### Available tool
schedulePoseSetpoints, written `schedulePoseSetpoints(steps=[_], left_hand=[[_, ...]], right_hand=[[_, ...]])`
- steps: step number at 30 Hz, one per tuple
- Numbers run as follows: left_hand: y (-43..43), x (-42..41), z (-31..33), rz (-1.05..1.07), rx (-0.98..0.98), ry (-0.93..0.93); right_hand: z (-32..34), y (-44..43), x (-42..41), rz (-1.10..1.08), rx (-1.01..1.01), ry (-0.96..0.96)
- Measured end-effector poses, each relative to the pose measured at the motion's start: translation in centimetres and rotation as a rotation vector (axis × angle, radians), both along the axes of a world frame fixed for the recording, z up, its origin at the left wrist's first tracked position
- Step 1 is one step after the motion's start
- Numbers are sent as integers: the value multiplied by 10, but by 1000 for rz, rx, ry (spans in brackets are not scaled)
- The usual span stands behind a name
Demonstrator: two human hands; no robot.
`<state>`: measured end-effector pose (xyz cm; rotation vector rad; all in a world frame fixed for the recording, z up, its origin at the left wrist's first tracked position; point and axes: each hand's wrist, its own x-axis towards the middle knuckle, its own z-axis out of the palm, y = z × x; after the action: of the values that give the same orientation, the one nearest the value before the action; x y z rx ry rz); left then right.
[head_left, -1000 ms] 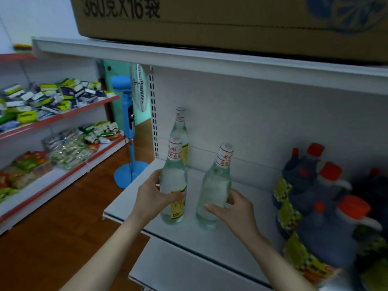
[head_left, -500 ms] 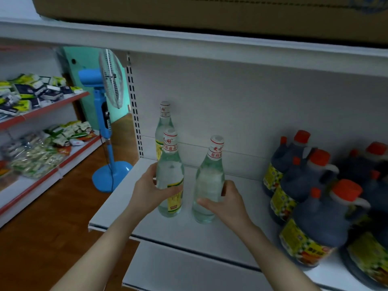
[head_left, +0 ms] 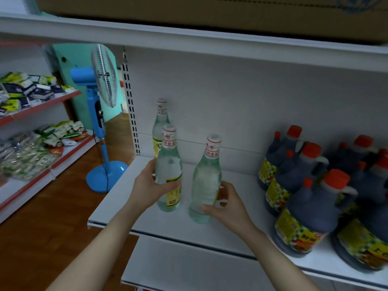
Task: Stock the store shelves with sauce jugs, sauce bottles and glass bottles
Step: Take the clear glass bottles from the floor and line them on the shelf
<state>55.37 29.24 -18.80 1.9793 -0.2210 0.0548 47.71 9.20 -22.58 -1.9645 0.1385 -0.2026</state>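
Observation:
Three clear glass bottles with white and red caps stand upright on the white shelf [head_left: 130,202]. My left hand [head_left: 147,187] wraps the left front bottle [head_left: 169,164], which has a yellow label. My right hand [head_left: 224,204] grips the lower body of the right front bottle [head_left: 206,175]. The third bottle [head_left: 160,120] stands behind the left one, against the back panel. Both held bottles rest with their bases on the shelf.
Several dark sauce jugs [head_left: 310,208] with orange caps crowd the shelf's right side. A cardboard box [head_left: 189,9] sits on the shelf above. A blue standing fan [head_left: 100,114] is on the wooden floor to the left, beside shelves of packaged snacks [head_left: 31,91].
The view has shifted so the shelf sits more to the right and closer. Both hands stay on their bottles, which have been pushed slightly further back and now stand on the shelf.

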Motion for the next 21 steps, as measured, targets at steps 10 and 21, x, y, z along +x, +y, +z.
schedulePoseSetpoints(steps=[10,21], left_hand=[[1,1,-3,-12,-30,14],[2,1,-5,-14,-34,-4]], right_hand=[[-10,-3,-10,57,192,16],[-17,10,-12,67,108,32]])
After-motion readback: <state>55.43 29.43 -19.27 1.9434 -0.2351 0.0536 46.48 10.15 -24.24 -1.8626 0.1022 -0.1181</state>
